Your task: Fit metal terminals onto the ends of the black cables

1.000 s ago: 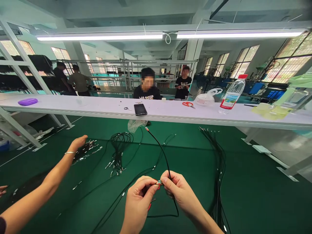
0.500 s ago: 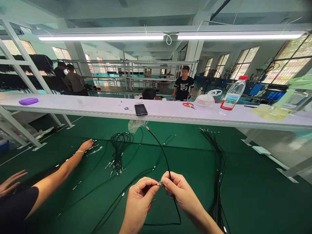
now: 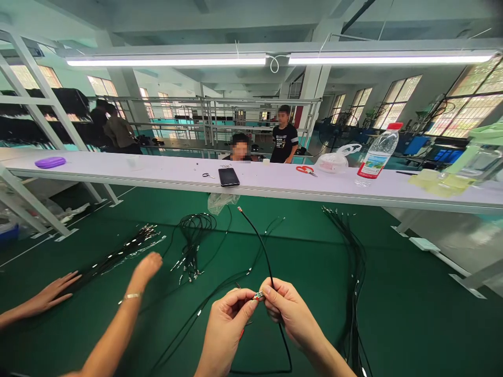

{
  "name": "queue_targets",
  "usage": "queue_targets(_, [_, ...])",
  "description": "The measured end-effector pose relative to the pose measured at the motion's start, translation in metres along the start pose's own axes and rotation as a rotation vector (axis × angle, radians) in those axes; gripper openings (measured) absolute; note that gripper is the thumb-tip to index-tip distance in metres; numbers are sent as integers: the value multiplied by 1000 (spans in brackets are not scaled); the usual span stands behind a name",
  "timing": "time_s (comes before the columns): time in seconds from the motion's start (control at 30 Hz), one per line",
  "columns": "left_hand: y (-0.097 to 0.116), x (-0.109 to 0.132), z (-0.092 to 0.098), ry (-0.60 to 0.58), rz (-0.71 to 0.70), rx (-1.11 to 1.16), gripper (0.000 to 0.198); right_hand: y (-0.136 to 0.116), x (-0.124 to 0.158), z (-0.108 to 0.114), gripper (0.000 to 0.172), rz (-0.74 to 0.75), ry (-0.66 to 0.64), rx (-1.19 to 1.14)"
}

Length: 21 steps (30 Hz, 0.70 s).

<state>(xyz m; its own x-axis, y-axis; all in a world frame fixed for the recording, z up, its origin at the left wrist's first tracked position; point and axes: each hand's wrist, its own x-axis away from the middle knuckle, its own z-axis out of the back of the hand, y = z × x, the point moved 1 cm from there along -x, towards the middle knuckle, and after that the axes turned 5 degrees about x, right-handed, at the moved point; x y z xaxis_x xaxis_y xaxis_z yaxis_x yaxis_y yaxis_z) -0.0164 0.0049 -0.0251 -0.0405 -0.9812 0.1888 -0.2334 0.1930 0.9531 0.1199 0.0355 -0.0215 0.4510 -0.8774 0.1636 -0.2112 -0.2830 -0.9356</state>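
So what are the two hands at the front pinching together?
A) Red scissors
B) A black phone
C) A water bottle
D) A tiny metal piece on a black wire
D. The left hand and right hand pinch a small metal piece on a black cable, while the red-handled scissors lie up on the white bench.

This is a large factory workshop for cable work. A long white worktop stands above a green mat with many black cables, and metal racks and blue machines fill the hall behind.
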Motion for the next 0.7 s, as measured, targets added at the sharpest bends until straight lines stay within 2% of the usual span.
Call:
queue_targets(0.37, [-6, -6, 1, 57, 40, 101, 33, 10, -5, 4, 44, -15, 7, 49])
queue_targets(0.53, [-2, -14, 20, 277, -66, 223, 30, 20, -4, 9, 54, -20, 34, 203])
queue_targets(0.7, [12, -20, 32, 378, -146, 271, 39, 40, 0, 16, 61, -32, 9, 350])
